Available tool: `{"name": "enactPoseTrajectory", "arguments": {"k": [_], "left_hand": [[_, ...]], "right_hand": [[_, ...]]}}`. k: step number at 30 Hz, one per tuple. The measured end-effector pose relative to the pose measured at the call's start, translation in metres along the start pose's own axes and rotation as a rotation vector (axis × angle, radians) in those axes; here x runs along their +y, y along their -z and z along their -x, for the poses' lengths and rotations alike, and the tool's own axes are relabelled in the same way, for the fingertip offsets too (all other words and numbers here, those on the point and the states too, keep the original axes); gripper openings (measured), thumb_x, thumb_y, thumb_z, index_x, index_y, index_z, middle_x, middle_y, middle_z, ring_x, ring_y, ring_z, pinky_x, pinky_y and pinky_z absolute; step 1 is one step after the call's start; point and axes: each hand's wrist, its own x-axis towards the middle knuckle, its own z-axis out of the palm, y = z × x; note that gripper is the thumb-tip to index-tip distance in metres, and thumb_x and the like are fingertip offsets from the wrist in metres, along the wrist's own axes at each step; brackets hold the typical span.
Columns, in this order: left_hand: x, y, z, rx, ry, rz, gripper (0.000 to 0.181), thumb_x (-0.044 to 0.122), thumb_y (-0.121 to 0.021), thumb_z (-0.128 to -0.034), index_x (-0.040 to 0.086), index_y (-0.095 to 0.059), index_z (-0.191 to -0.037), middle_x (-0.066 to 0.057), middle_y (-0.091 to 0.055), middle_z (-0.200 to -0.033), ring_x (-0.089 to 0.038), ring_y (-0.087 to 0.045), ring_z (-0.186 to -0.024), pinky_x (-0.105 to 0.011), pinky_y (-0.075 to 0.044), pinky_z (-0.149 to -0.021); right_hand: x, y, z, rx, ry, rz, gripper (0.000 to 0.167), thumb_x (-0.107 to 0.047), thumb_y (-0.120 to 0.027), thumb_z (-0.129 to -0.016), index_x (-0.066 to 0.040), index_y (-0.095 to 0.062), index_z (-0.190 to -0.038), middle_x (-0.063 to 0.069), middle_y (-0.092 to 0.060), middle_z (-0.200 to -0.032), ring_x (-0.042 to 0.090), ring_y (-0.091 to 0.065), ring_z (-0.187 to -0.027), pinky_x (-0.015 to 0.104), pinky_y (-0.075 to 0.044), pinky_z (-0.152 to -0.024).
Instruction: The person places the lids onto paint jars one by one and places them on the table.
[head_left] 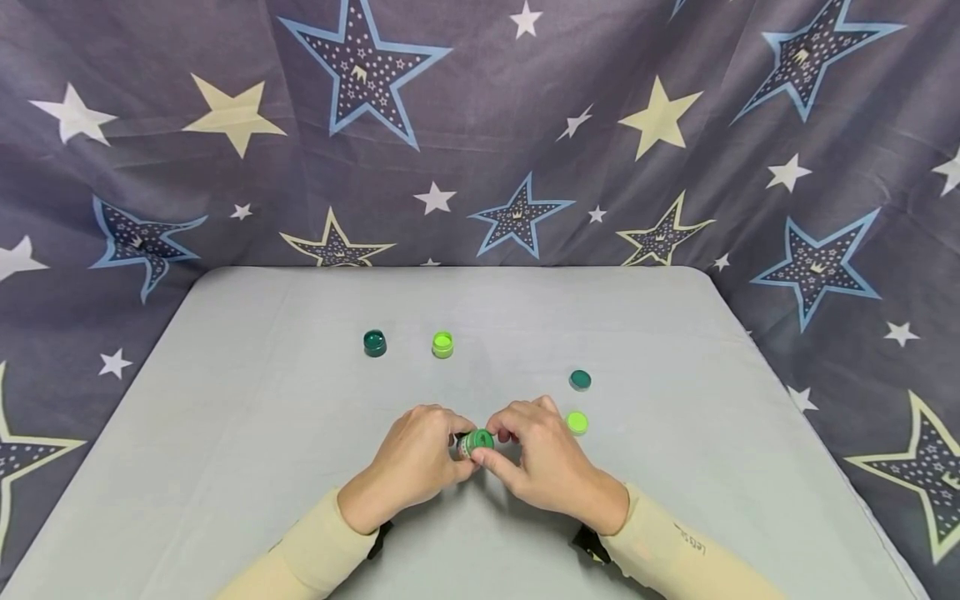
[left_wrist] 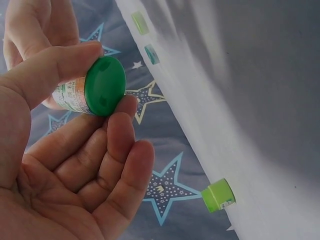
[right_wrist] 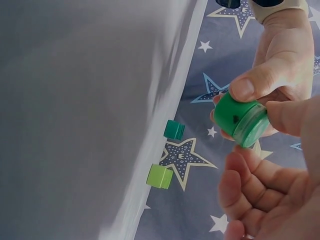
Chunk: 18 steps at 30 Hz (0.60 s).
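Gripping small green cylindrical plastic jar (head_left: 476, 442) in part-closed left fingers (left_wrist: 120, 136); pinching it with part-closed right fingers (head_left: 501, 467), with round lime-green plastic lid (head_left: 577, 423) to their right.

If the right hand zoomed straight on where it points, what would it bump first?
The right hand would first meet the green jar it pinches, then probably the left hand; depth is unclear.
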Motion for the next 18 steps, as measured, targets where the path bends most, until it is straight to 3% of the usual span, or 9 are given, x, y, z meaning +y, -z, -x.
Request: {"name": "enactPoseTrajectory", "arguments": {"k": [18], "left_hand": [[-0.0009, -0.0023, 0.0005, -0.004, 0.005, -0.015, 0.021, 0.015, -0.092, -0.0726, 0.017, -0.081, -0.09, 0.011, -0.069, -0.08, -0.004, -0.049, -0.066, -0.023, -0.044, -0.06]], "right_hand": [[0.0012, -0.0022, 0.0003, 0.017, -0.029, 0.001, 0.024, -0.038, -0.083, -0.087, -0.017, -0.071, -0.09, -0.006, -0.065, -0.079, 0.01, -0.056, -0.071, 0.03, -0.036, -0.076]]}}
